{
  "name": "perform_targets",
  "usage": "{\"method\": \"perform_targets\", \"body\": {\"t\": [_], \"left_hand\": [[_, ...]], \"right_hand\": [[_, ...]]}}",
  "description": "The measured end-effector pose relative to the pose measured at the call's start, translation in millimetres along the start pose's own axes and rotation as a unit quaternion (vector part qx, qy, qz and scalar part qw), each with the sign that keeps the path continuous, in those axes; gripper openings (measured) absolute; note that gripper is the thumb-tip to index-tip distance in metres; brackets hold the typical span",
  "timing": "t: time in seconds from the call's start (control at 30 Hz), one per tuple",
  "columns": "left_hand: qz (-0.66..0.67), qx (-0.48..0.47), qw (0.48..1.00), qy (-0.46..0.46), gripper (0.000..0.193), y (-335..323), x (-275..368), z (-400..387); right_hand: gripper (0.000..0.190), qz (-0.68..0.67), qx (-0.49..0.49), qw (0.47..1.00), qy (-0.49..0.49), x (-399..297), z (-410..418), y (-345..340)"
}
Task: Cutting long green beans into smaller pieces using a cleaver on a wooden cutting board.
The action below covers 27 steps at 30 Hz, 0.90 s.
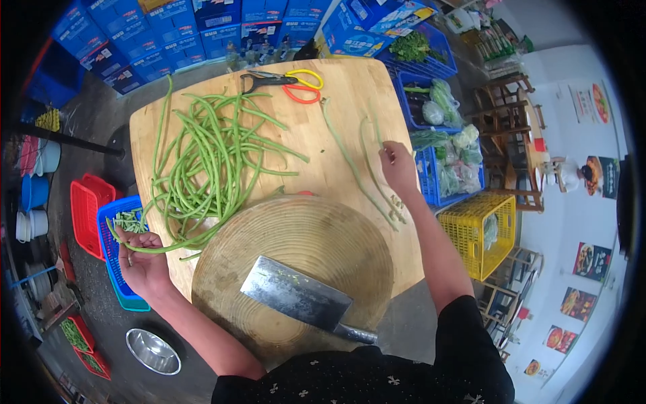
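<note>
A tangled pile of long green beans (212,156) covers the left of the wooden table (308,126). At its lower left, my left hand (144,262) grips one long bean (166,248) near its end. My right hand (397,164) is at the table's right side, fingers closed at the end of a thin bean (376,123). Beside it lie a long pale bean (348,156) and several small bean trimmings (396,209). In front of me, a cleaver (298,293) rests flat on a round wooden chopping block (333,237), its handle towards me.
Scissors (282,81) with red and yellow handles lie at the table's far edge. A blue basket (108,247) with cut beans stands left. Vegetable-filled blue crates (429,171) and a yellow crate (477,232) flank the right. A steel bowl (153,351) sits on the floor.
</note>
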<state>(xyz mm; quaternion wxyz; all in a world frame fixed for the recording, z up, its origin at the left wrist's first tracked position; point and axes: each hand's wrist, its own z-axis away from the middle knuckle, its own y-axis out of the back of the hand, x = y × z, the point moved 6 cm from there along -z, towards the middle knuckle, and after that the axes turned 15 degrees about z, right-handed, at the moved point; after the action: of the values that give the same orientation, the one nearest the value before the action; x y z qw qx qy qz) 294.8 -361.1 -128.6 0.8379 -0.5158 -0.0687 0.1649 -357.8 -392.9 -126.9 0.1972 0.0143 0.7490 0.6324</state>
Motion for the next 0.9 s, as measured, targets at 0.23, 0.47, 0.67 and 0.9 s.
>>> {"method": "perform_targets", "body": {"t": [0.23, 0.47, 0.67, 0.9], "left_hand": [[-0.021, -0.02, 1.0, -0.005, 0.037, 5.7, 22.1, -5.4], [-0.017, -0.037, 0.999, 0.008, 0.036, 7.9, 11.0, -12.5], [0.037, -0.152, 0.981, 0.116, 0.038, -23.0, -9.3, 2.1], [-0.002, -0.142, 0.986, 0.091, 0.036, -39.5, -33.7, 14.0]], "right_hand": [[0.026, -0.11, -0.057, 0.99, -0.074, -1.4, 19.6, 40.8], [0.022, 0.028, 0.019, 0.997, 0.066, 10.3, 68.7, 22.9], [0.019, 0.094, -0.131, 0.987, 0.028, 14.1, 151.9, 6.5], [0.03, 0.125, -0.185, 0.975, -0.013, 41.7, 152.7, -6.0]]}}
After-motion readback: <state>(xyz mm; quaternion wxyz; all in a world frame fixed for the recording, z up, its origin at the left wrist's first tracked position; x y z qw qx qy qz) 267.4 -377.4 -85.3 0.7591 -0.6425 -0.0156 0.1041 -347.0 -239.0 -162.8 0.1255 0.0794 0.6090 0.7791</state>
